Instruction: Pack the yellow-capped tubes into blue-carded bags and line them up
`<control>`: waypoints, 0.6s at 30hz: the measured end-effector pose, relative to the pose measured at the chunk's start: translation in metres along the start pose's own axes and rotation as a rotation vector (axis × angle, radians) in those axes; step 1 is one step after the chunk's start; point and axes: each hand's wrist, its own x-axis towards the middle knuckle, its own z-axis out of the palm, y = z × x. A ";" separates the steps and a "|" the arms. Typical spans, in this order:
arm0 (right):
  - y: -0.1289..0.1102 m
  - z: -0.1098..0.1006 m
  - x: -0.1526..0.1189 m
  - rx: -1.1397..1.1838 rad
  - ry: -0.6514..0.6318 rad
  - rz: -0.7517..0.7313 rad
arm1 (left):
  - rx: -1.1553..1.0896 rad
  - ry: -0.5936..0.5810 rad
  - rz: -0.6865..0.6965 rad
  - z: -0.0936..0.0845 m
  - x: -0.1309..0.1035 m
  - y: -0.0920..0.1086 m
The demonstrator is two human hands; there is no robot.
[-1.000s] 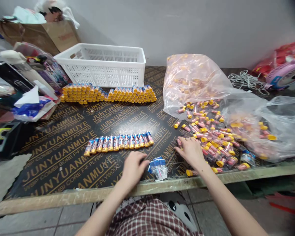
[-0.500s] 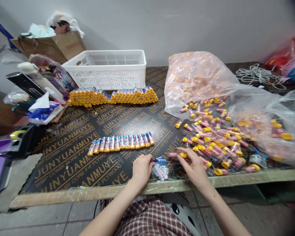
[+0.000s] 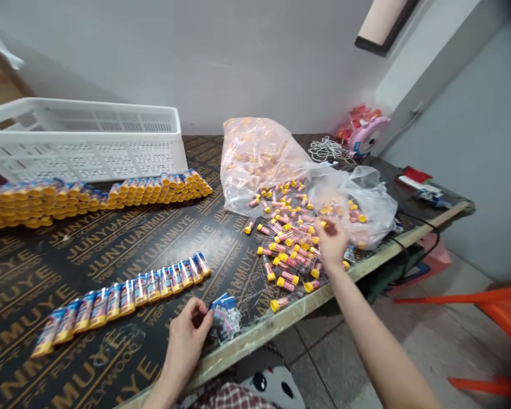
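My left hand rests near the table's front edge, thumb and forefinger pinched at the blue edge of a small stack of clear printed plastic sleeves. Over the right part of a heap of clear tubes with yellow caps and pink contents is my right hand. Its fingers are bent and blurred among the tubes; whether they grip one is unclear. Left of my left hand lies a slanting row of blue-sleeved tubes with yellow ends facing me.
A long stack of sleeved tubes stands before a white plastic basket. Behind the heap sits a clear bag full of tubes. White cord and a pink fan are at the back right. An orange stool stands beyond the table.
The view has swung right. My right hand has moved from a yellow-capped tube beside the sleeves to farther right over the heap. My left hand stays at the sleeves.
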 end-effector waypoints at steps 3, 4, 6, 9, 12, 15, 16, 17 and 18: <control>0.031 -0.030 0.071 -0.144 0.140 0.036 | -0.009 0.012 0.000 -0.001 0.003 -0.002; 0.039 -0.038 0.087 -0.184 0.135 0.039 | -0.008 0.019 -0.004 -0.001 0.003 -0.001; 0.053 -0.048 0.108 -0.261 0.077 0.027 | -0.014 0.022 -0.016 -0.002 0.005 0.000; 0.063 -0.047 0.114 -0.361 -0.072 -0.048 | -0.063 -0.031 -0.058 -0.003 0.005 0.001; 0.065 -0.034 0.096 -0.426 -0.277 -0.176 | -0.143 -0.041 -0.124 -0.003 0.005 0.001; 0.065 -0.021 0.066 -0.468 -0.472 -0.276 | -0.222 -0.010 -0.182 -0.004 0.006 0.001; 0.065 -0.018 0.056 -0.481 -0.510 -0.297 | -0.261 -0.008 -0.203 -0.004 0.006 0.001; 0.064 -0.016 0.048 -0.491 -0.533 -0.313 | -0.311 -0.005 -0.225 -0.005 0.007 0.002; 0.064 -0.015 0.041 -0.497 -0.545 -0.324 | -0.367 0.006 -0.249 -0.006 0.008 0.002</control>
